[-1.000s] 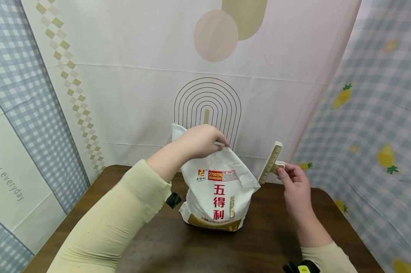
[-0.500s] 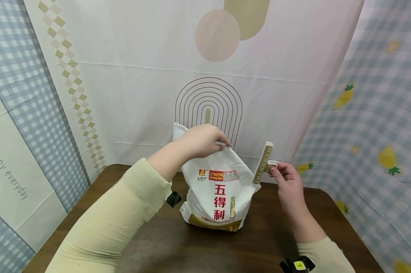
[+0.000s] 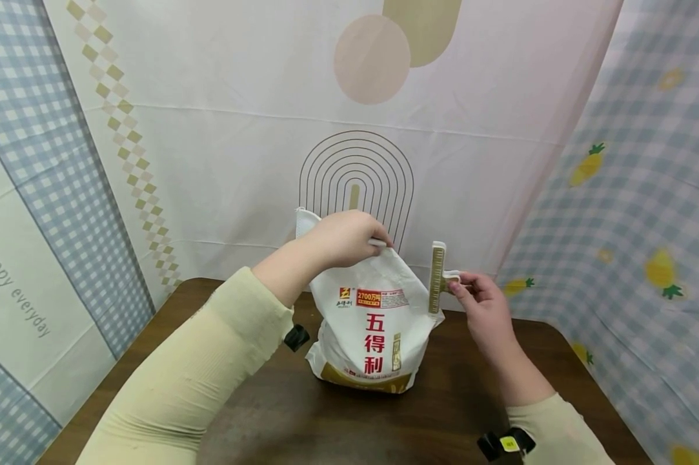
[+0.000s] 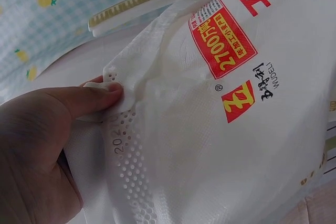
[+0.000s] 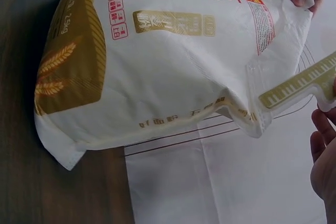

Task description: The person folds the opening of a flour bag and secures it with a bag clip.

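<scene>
A white flour bag (image 3: 355, 329) with red lettering and a gold base stands on the table, its top slanting down to the right. My left hand (image 3: 349, 240) pinches the bag's top edge; in the left wrist view the thumb (image 4: 107, 94) presses on the perforated rim. Between thumb and fingers, my right hand (image 3: 488, 310) grips the handle of a long gold-and-white bag clip (image 3: 436, 278). The clip stands nearly upright in the head view, its bar overlapping the bag's right corner. In the right wrist view the lower end of the bar is right at that corner.
The dark wooden table (image 3: 291, 426) runs under the bag. Behind it hangs a white patterned cloth (image 3: 221, 181), with blue checked cloths at the left (image 3: 30, 97) and right (image 3: 634, 213).
My right hand has moved left with the bag clip, which has swung from tilted to nearly upright and come over the bag's right corner. The left hand keeps its hold on the bag's edge.
</scene>
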A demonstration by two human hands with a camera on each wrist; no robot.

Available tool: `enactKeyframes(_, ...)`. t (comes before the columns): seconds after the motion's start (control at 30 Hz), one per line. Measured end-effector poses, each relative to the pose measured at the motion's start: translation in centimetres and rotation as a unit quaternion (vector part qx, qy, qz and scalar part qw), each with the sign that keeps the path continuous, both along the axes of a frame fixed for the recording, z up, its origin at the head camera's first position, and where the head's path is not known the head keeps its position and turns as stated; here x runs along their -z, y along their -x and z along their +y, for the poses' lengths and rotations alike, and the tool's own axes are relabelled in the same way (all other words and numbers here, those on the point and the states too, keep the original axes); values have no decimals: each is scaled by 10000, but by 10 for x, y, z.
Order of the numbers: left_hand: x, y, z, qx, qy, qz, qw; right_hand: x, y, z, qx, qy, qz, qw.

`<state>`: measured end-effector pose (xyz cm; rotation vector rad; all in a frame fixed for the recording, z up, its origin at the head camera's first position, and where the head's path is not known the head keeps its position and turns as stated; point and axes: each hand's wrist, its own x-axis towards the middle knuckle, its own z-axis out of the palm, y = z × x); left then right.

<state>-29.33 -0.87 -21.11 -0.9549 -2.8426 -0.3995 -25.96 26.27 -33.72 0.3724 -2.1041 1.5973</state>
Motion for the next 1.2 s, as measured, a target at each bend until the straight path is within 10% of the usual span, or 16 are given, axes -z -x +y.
enactKeyframes(0.47,-3,0,3,-28,15,-52,10000,-12,13,0,260,-2238,574,9726)
enactKeyframes(1.2,-4,4,7,-95,21,4,10000,-33,19,1,-198,-3174,406,9472)
